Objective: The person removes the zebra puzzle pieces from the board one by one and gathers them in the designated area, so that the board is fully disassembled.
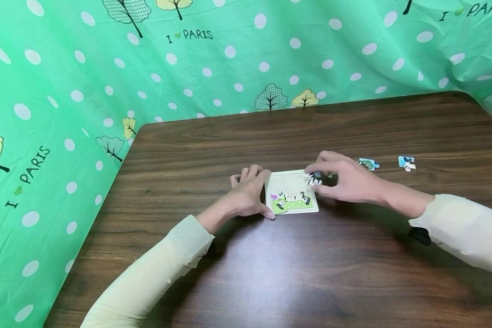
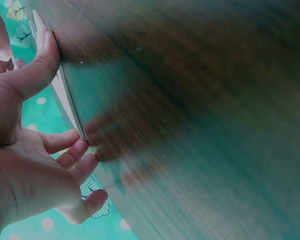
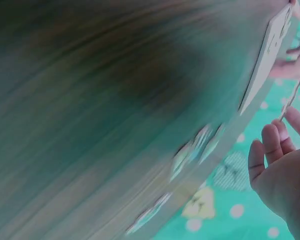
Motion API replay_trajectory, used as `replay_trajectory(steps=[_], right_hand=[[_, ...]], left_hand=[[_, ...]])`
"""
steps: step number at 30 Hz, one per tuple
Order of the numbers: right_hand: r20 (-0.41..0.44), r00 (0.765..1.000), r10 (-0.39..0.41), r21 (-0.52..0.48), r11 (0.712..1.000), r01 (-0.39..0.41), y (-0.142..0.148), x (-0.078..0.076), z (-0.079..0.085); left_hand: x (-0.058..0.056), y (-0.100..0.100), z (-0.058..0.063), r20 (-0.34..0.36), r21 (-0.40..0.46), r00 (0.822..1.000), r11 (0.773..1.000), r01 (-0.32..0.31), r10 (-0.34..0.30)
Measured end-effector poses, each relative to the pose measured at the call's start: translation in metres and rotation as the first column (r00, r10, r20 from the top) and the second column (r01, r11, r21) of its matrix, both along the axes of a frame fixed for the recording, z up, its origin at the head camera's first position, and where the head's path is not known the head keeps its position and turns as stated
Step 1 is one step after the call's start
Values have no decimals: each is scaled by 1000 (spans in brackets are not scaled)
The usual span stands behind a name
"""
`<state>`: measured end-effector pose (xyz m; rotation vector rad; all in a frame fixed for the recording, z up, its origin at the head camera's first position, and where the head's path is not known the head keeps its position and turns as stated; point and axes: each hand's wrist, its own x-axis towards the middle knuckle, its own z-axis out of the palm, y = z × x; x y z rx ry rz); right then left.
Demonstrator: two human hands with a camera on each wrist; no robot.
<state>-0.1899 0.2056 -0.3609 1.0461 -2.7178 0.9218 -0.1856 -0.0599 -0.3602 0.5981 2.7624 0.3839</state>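
A white-framed jigsaw puzzle tray [image 1: 292, 211] lies on the table, with green pieces of a zebra picture along its lower part and its upper part bare. My left hand [image 1: 250, 193] holds the tray's left side, thumb at the near corner and fingertips at the far one; the left wrist view shows this hand [image 2: 35, 165] edge-on to the tray. Between thumb and fingers, my right hand [image 1: 348, 180] pinches a black-and-white striped puzzle piece [image 1: 313, 178] over the tray's right edge. In the right wrist view that piece [image 3: 290, 102] appears edge-on, raised off the table.
To the right lie loose puzzle pieces: a blue-and-green one [image 1: 367, 164] partly behind the right hand, and a blue one [image 1: 407, 163] farther out. Another shows partly beneath that hand. A green patterned cloth [image 1: 246, 54] hangs behind the dark wooden table [image 1: 238, 282].
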Motion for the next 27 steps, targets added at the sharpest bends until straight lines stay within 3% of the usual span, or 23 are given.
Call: replay_trajectory(steps=[9,18,27], right_hand=[[30,991,-132,8,991,132,52,10,-1],[-12,973,-230,91,969,230,100,19,3],[-19,962,-273,214,938,271,132,26,-4]], left_hand=[[0,-2,0,5,12,1000,1000,7,-7],[1,-1,0,11,4,1000,1000,1,-1],[1,-1,0,9,11,1000,1000,8,-8]])
